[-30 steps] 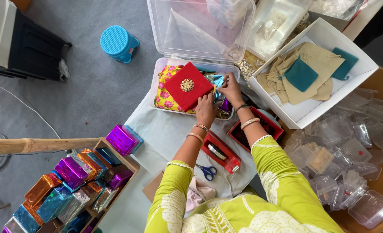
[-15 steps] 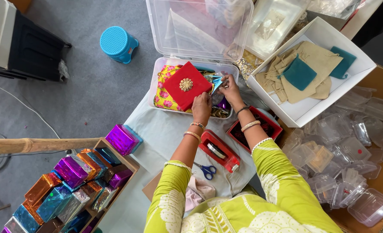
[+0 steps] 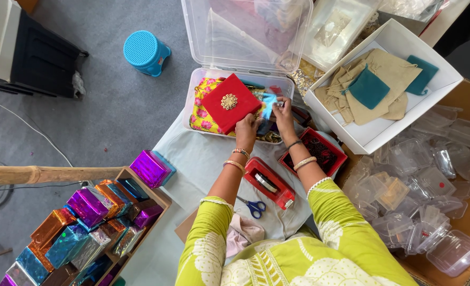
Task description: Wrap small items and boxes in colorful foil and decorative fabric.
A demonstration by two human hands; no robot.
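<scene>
While both hands, left hand and right hand, pinch a blue foil scrap over the clear tub's right edge, the tilted red box risks sliding off

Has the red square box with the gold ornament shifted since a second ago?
No. The red box lies in the same place on the clear tub, below the blue stool.

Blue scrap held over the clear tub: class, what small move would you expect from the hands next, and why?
Probably lifting the blue scrap clear of the tub. Both hands, left and right, pinch it just above the clutter, beside the red box.
</scene>
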